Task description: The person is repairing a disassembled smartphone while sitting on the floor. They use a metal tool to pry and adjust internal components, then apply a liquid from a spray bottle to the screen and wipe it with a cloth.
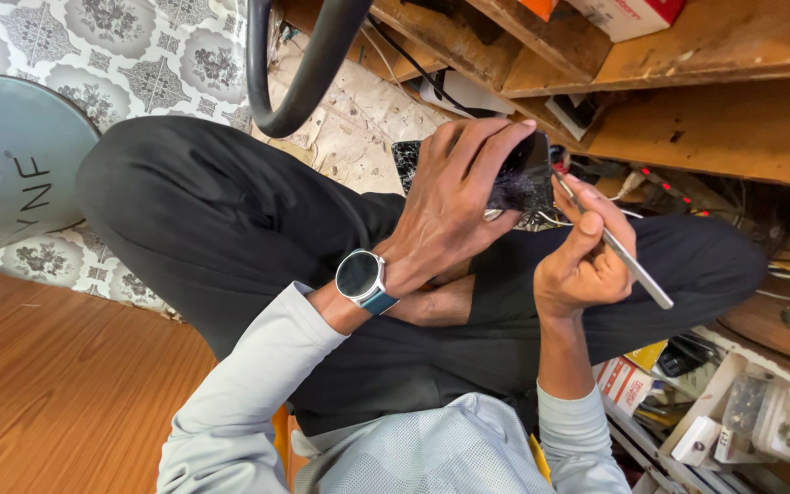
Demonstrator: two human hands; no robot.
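Two hands are meeting over our crossed legs, and the whole matter is turning on how the tool is lying against the phone. We are wrapping our left hand [454,197] over a cracked black phone [514,178], fingers curled across its top face and thumb underneath, holding it up above the lap. Just to the right of it, our right hand [582,261] is pinching a slim metal tool [619,252] between thumb and forefinger, the other fingers folded in behind. The tool's long axis is running from lower right, where its free end is sticking out past the hand, up and to the left, where its tip is touching the phone's right edge. So the right hand is the nearer one to that edge. Further down the left arm, a round-faced wristwatch [361,277] is sitting above the pale sleeve. Beyond the right hand, low and to the right, small boxes and clear packets [765,416] are crowding the floor; above them wooden shelves [715,128] are overhanging.
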